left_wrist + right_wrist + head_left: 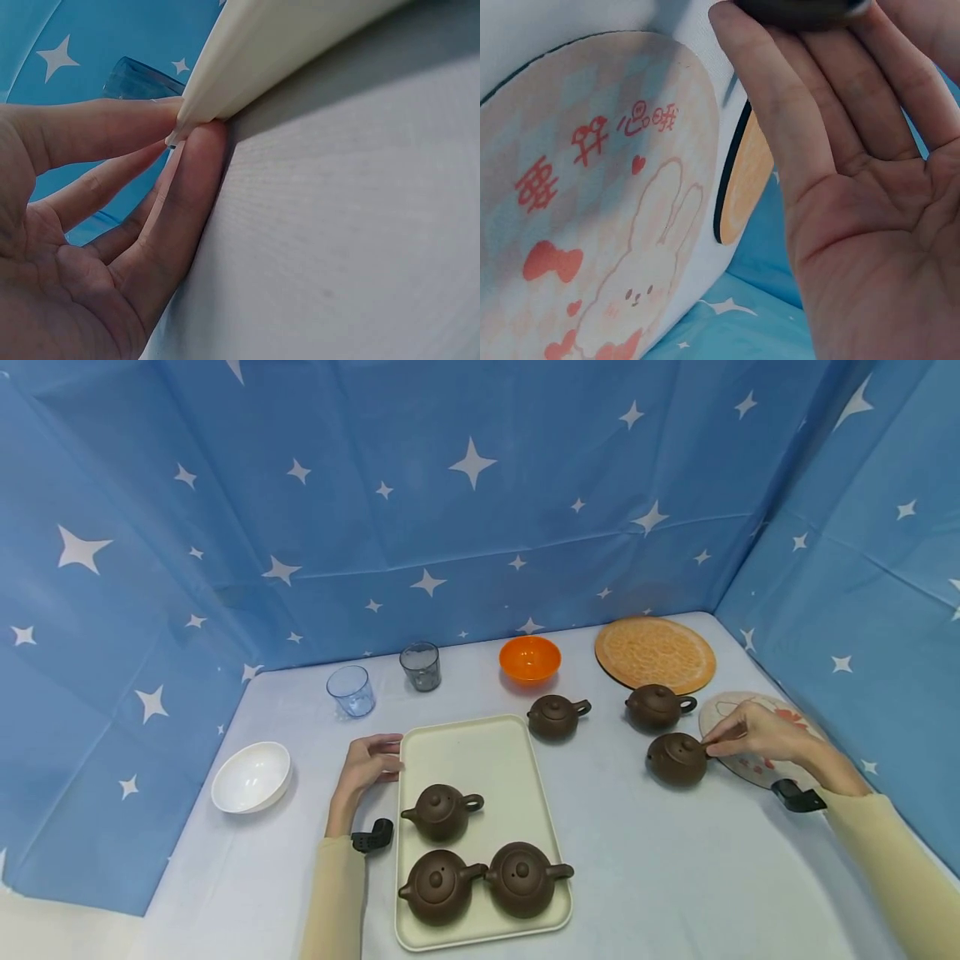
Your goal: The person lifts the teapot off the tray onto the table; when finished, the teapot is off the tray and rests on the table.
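My left hand [369,768] pinches the left rim of a cream tray [480,752]; in the left wrist view, thumb and fingers meet at the tray's edge [247,60]. Three brown teapots stand on the tray: one teapot [441,812] mid-tray, another teapot [437,887] and a third teapot [522,880] at the near end. On the right, my right hand [765,735] holds a brown teapot [677,758] by its handle, which the fingers mostly hide. Just behind it is another teapot [654,707], with one more teapot [553,717] near the tray's far right corner.
Along the back stand a blue glass [351,692], a grey glass [421,667], an orange bowl [530,660] and an orange round mat [655,653]. A rabbit-print round mat [592,187] lies beneath the right forearm. At far left sits a white bowl [252,778]. Star-patterned curtains [472,527] border the table.
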`<state>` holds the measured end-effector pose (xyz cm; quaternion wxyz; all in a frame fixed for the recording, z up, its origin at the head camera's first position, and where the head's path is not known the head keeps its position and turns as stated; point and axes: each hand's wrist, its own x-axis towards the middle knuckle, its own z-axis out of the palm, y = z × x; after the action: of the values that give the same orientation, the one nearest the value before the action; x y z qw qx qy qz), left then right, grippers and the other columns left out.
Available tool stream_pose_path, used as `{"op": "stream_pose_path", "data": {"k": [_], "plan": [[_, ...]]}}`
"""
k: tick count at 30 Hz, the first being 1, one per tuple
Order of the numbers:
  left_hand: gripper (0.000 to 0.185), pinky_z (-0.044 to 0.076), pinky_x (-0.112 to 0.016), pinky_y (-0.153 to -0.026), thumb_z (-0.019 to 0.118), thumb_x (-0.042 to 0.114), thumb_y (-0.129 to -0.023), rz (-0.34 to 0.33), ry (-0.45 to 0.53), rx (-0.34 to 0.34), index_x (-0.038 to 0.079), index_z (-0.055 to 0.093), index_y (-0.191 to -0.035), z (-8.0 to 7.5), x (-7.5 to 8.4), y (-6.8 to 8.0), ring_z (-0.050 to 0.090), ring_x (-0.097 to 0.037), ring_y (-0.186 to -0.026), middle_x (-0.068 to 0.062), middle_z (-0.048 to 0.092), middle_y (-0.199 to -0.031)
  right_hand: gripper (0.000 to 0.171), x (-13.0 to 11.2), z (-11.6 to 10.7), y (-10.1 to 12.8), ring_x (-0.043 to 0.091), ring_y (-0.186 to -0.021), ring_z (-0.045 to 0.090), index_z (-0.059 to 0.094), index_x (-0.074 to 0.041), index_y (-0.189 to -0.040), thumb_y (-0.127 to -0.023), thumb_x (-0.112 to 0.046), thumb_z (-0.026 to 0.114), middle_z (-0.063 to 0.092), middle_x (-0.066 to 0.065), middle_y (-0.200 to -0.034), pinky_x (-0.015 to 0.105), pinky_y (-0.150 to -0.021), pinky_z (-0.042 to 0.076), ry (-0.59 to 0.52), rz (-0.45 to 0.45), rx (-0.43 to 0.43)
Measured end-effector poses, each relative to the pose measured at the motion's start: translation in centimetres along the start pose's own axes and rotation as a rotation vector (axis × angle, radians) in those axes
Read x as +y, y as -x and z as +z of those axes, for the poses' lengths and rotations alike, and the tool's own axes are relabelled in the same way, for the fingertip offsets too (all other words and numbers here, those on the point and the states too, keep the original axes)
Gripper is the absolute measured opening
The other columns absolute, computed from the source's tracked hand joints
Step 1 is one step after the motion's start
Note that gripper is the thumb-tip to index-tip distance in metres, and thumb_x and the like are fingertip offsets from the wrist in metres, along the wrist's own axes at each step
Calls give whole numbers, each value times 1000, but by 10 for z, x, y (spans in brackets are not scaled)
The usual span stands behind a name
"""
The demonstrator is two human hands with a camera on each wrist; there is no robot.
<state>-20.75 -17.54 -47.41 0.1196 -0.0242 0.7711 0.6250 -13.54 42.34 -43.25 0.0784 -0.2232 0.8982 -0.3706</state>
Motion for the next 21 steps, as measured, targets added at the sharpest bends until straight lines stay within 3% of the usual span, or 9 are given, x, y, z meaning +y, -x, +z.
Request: {"op": "stream_pose_path", "data": {"k": [7, 10, 17, 21], "plan": [[54, 61, -33, -65, 60, -14, -74, 6, -17, 9, -9, 55, -127, 1, -1, -1, 66, -17, -76, -30, 61, -113, 13, -17, -3, 1, 2, -69, 61, 76, -2, -93, -80, -4, 74, 73, -3, -86, 20, -56, 51, 15, 40, 57], [54, 61, -34, -65, 60, -14, -73, 6, -26, 14, -8, 56, -126, 1, -1, -1, 66, -17, -76, -29, 61, -111, 15, -31, -3, -5, 3, -75, 64, 75, -2, -96, -82, -7, 73, 73, -1, -89, 20, -60, 54, 11, 19, 72], [55, 61, -33, -64, 61, -12, -72, 4, -28, 24, -6, 58, -126, 1, -1, -1, 66, -16, -76, -28, 62, -112, 18, -70, 18, -40, 6, -83, 68, 74, 2, -100, -82, -4, 72, 73, 13, -94, 20, -68, 58, -42, -69, 126], [55, 61, -35, -66, 60, -13, -73, 2, -20, 8, -9, 56, -127, 2, 6, 5, 66, -17, -76, -31, 60, -114, 20, -91, 37, -70, 10, -85, 69, 75, -3, -101, -83, -12, 74, 74, 9, -96, 21, -73, 58, -65, -52, 118]]}}
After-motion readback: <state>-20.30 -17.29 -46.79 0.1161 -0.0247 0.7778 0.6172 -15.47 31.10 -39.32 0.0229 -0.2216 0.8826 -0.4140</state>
